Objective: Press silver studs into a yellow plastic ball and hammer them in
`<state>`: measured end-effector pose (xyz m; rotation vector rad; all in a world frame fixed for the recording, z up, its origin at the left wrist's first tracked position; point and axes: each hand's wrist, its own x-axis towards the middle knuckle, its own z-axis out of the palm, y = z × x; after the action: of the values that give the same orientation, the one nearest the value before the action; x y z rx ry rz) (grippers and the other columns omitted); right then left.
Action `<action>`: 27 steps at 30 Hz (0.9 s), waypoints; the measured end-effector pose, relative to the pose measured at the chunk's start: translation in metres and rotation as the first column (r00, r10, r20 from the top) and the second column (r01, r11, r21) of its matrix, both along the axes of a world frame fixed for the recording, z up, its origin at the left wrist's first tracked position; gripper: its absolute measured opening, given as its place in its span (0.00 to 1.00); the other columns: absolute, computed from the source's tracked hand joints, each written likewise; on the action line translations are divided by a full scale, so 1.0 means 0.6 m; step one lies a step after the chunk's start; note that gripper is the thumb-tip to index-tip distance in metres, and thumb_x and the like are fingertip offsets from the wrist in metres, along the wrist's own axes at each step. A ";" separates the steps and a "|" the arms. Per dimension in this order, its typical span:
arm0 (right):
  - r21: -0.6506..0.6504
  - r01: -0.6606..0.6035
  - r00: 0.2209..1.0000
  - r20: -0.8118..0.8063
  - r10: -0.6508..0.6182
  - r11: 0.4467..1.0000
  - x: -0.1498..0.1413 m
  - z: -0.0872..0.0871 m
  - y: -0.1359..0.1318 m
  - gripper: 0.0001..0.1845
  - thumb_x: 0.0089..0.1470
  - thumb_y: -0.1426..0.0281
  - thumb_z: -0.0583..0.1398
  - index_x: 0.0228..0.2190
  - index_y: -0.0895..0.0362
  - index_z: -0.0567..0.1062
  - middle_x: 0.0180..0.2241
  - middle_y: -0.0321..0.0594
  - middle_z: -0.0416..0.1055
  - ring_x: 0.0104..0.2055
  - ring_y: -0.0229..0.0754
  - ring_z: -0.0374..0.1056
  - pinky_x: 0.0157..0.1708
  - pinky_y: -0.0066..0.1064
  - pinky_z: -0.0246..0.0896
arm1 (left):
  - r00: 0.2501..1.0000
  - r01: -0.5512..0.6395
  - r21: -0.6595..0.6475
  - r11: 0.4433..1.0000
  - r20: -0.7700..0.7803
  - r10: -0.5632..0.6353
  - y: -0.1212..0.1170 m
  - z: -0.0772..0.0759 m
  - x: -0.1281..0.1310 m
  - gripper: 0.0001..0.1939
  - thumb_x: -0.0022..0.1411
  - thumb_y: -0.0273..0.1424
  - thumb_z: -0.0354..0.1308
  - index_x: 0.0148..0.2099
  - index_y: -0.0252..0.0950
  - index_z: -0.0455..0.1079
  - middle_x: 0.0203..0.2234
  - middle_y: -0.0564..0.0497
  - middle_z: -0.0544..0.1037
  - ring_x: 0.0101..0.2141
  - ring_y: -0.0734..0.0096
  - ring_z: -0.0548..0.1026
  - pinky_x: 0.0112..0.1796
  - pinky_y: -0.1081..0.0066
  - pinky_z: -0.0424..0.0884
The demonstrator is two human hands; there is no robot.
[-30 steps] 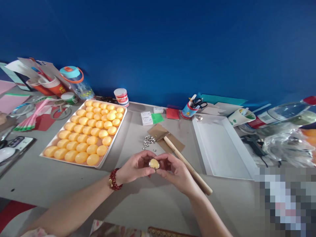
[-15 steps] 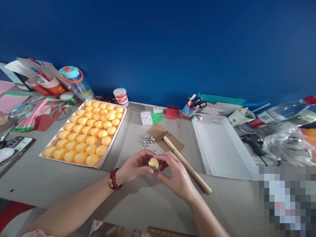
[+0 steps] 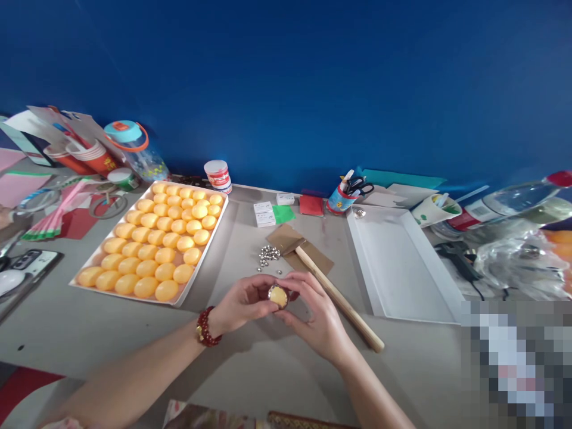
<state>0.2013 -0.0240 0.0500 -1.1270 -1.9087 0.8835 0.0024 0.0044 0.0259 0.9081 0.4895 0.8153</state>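
Observation:
My left hand (image 3: 243,302) and my right hand (image 3: 313,316) meet over the grey table, fingers curled round a small yellow egg-shaped piece (image 3: 277,295) with something dark red behind it. A red bead bracelet (image 3: 204,327) sits on my left wrist. A wooden mallet (image 3: 335,295) lies just right of my hands, its head on a brown card. A heap of small silver bells (image 3: 268,255) lies beyond my fingers.
A white tray (image 3: 203,259) at the left holds several rows of yellow egg pieces (image 3: 165,238). An empty white tray (image 3: 397,262) lies at the right. Cups, a scissors pot (image 3: 344,196), small boxes, paper, bottles and plastic bags line the blue wall.
My hands have turned the yellow piece slightly between the fingers and shifted a little; everything else on the table stays where it was.

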 end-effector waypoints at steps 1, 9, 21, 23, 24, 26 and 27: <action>-0.011 -0.004 1.000 -0.024 0.004 1.000 0.000 -0.001 0.000 0.22 0.57 0.70 0.65 0.53 0.49 0.72 0.50 0.47 0.68 0.47 0.47 0.69 0.42 0.38 0.71 | 1.000 0.000 -0.001 1.000 -0.018 0.000 0.000 -0.001 0.000 0.17 0.58 0.28 0.68 0.50 0.36 0.75 0.43 0.44 0.82 0.47 0.60 0.79 0.46 0.66 0.74; -0.081 -0.018 0.987 -0.162 0.004 0.997 0.002 -0.012 0.003 0.19 0.55 0.67 0.67 0.49 0.49 0.75 0.49 0.45 0.68 0.45 0.45 0.69 0.40 0.35 0.70 | 0.999 0.011 -0.015 1.000 -0.043 -0.011 0.000 -0.006 -0.005 0.19 0.57 0.29 0.69 0.51 0.35 0.76 0.43 0.42 0.82 0.46 0.57 0.79 0.44 0.64 0.75; -0.032 0.000 0.989 -0.148 -0.005 0.999 0.002 -0.018 0.008 0.19 0.55 0.70 0.68 0.49 0.49 0.76 0.51 0.46 0.70 0.51 0.49 0.69 0.40 0.36 0.72 | 0.998 -0.011 0.049 0.999 -0.066 0.014 0.000 0.002 -0.003 0.19 0.59 0.29 0.67 0.53 0.38 0.76 0.46 0.43 0.81 0.47 0.57 0.78 0.44 0.63 0.76; -0.016 0.017 0.990 -0.141 -0.019 1.000 0.001 -0.021 0.007 0.20 0.55 0.71 0.67 0.49 0.49 0.75 0.52 0.47 0.70 0.52 0.49 0.69 0.41 0.36 0.72 | 0.998 -0.007 0.075 0.997 -0.069 0.012 0.000 0.002 -0.004 0.19 0.61 0.31 0.65 0.55 0.39 0.75 0.48 0.42 0.80 0.49 0.55 0.77 0.45 0.62 0.75; -0.011 0.023 0.990 -0.141 -0.024 1.000 0.001 -0.022 0.007 0.20 0.55 0.70 0.68 0.49 0.49 0.75 0.52 0.47 0.70 0.52 0.49 0.69 0.42 0.37 0.72 | 0.997 -0.004 0.091 0.996 -0.078 0.011 0.000 0.003 -0.004 0.19 0.62 0.31 0.64 0.55 0.39 0.74 0.49 0.42 0.80 0.50 0.54 0.76 0.46 0.62 0.74; -0.004 0.025 0.988 -0.155 -0.026 1.000 -0.001 -0.023 0.006 0.19 0.54 0.68 0.68 0.48 0.50 0.75 0.52 0.47 0.70 0.52 0.49 0.69 0.43 0.38 0.72 | 0.995 0.000 0.120 0.993 -0.100 0.012 0.001 0.003 -0.005 0.19 0.62 0.32 0.64 0.56 0.39 0.74 0.49 0.41 0.80 0.50 0.54 0.76 0.46 0.62 0.74; -0.001 0.021 0.986 -0.168 -0.021 1.000 -0.001 -0.023 0.005 0.19 0.54 0.67 0.68 0.48 0.50 0.75 0.52 0.47 0.70 0.52 0.50 0.69 0.42 0.38 0.72 | 0.994 -0.001 0.133 0.991 -0.107 0.016 0.002 0.004 -0.005 0.19 0.62 0.32 0.64 0.56 0.38 0.74 0.48 0.42 0.80 0.49 0.54 0.77 0.46 0.62 0.73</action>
<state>0.2008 -0.0208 0.0361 -1.0371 -1.7563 0.9360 -0.0006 0.0054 0.0281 1.0783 0.5385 0.8164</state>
